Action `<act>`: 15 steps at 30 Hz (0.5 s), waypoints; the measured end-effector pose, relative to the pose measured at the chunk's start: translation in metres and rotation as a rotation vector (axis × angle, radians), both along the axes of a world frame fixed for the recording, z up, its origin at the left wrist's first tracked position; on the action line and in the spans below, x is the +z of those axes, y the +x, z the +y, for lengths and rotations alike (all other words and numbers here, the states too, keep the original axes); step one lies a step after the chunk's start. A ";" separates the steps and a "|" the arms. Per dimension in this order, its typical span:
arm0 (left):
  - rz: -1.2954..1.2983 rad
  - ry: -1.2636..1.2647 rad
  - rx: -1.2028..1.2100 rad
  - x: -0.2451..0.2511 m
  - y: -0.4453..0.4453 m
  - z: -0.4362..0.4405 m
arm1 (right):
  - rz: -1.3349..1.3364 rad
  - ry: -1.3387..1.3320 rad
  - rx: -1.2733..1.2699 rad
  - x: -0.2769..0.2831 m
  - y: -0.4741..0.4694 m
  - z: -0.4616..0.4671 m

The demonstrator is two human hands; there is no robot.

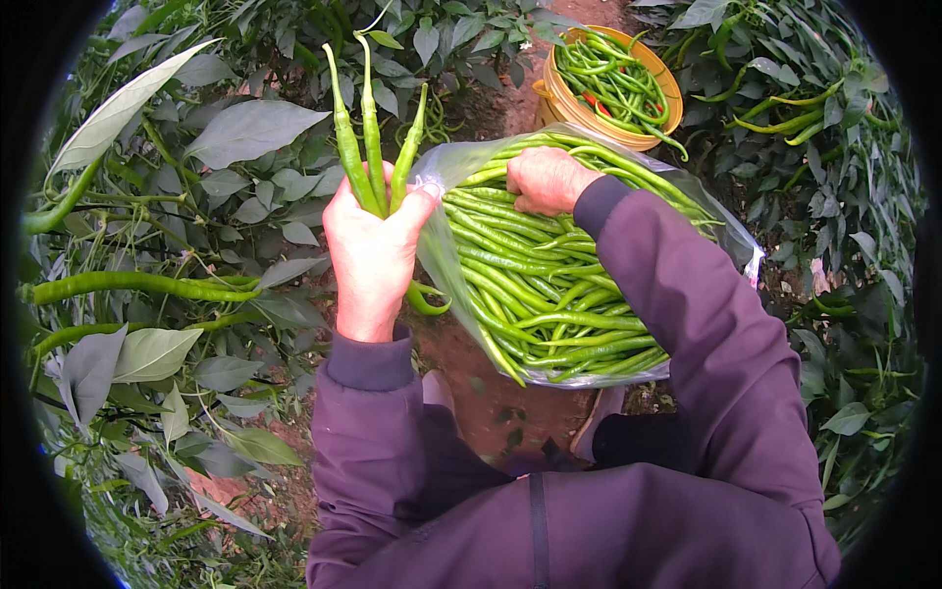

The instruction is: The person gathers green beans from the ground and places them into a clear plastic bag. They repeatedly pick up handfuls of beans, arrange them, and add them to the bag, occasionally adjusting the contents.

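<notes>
Three long green chili peppers [370,140] stick up out of my left hand [379,250], which is closed around their lower parts. Its thumb lies against the gathered rim of a clear plastic bag [447,254]. Many green chili peppers [552,294] fill the bag, mostly lying side by side. My right hand [548,180] is over the upper part of this pile, knuckles up and fingers curled down onto the peppers. Its fingertips are hidden, so whether it grips any pepper is unclear. Below my left wrist, the curved tip of another green pepper [427,300] shows.
A yellow bucket [548,110] of green peppers, with a red one [596,105] among them, stands beyond the bag. Pepper plants [250,132] crowd the left side, others [846,221] the right. My shoes [597,420] rest on bare soil [493,397].
</notes>
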State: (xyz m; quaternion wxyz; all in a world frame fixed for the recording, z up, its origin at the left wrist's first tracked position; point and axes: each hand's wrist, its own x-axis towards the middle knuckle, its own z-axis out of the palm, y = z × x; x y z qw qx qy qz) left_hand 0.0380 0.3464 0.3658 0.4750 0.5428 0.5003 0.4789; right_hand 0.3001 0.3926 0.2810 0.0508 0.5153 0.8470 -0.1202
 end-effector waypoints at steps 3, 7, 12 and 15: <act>-0.050 -0.058 -0.005 0.003 0.002 -0.001 | 0.204 0.035 -0.146 -0.006 0.003 -0.006; -0.408 -0.206 0.020 0.012 -0.008 0.003 | 0.170 0.104 -0.228 0.017 -0.001 -0.016; -0.773 -0.361 -0.115 0.018 -0.012 0.000 | 1.200 0.115 -0.459 0.085 -0.042 -0.066; -0.863 -0.350 -0.283 0.018 -0.001 -0.012 | 1.272 0.016 -0.274 0.106 -0.076 -0.113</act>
